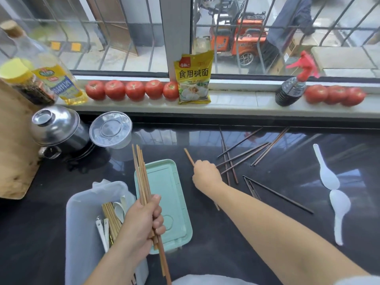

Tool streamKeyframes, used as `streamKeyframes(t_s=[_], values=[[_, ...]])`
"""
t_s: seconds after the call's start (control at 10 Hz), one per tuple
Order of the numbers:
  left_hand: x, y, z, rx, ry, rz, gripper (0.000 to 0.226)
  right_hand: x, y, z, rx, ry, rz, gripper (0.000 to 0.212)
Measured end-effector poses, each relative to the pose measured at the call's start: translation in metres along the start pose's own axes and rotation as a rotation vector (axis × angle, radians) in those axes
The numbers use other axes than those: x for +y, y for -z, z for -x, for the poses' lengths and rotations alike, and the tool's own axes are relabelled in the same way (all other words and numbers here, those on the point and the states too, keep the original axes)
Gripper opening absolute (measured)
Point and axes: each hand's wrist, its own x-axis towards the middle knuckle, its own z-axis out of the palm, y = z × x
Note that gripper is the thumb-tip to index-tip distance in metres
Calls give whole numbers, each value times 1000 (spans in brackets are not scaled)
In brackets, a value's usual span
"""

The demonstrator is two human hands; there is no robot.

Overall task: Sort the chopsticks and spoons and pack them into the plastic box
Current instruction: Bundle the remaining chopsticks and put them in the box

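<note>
My left hand (141, 221) grips a bundle of light wooden chopsticks (140, 175), held upright over the translucent plastic box (80, 227). Inside the box lie more light chopsticks (110, 217) and white spoons (119, 209). Beside it lies the mint-green lid (166, 198). My right hand (205, 174) is curled round one light chopstick (188, 156) on the black counter. To its right, several dark chopsticks (244, 153) lie scattered. Two white spoons (326, 169) (339, 210) rest at the far right.
A steel pot (57, 128) and a clear plastic bowl (111, 128) stand at the back left by a wooden board (14, 153). The windowsill holds tomatoes (133, 90), an oil bottle (53, 75), a yellow packet (194, 79) and a dark spray bottle (292, 89).
</note>
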Motion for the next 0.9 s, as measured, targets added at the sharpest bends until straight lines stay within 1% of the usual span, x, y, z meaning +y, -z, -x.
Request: streamKeyframes(t_s=[0.1, 0.2, 0.3, 0.4, 0.5, 0.6, 0.7, 0.8, 0.9], values=[[-1, -1, -2, 7, 57, 69, 17, 11, 13, 44, 103, -35, -391, 8], [-1, -19, 4, -87, 142, 82, 11, 38, 26, 115, 542, 391, -412, 7], [-7, -55, 11, -266, 275, 84, 23, 64, 26, 151, 642, 850, -160, 15], [-17, -92, 23, -427, 334, 150, 23, 84, 30, 150, 677, 980, -10, 14], [-27, -117, 29, -399, 296, 189, 15, 105, 29, 151, 667, 972, -59, 17], [-42, -139, 31, -270, 214, 235, 13, 123, 15, 170, 667, 815, -357, 19], [-50, -159, 29, -84, 5, 406, 21, 115, 14, 202, 532, 38, -1315, 24], [-69, -181, 42, -42, -164, 431, 23, 118, 18, 212, -30, -751, -2301, 52], [-110, -200, 59, -92, -152, 310, 16, 119, 12, 207, -127, -845, -2501, 53]])
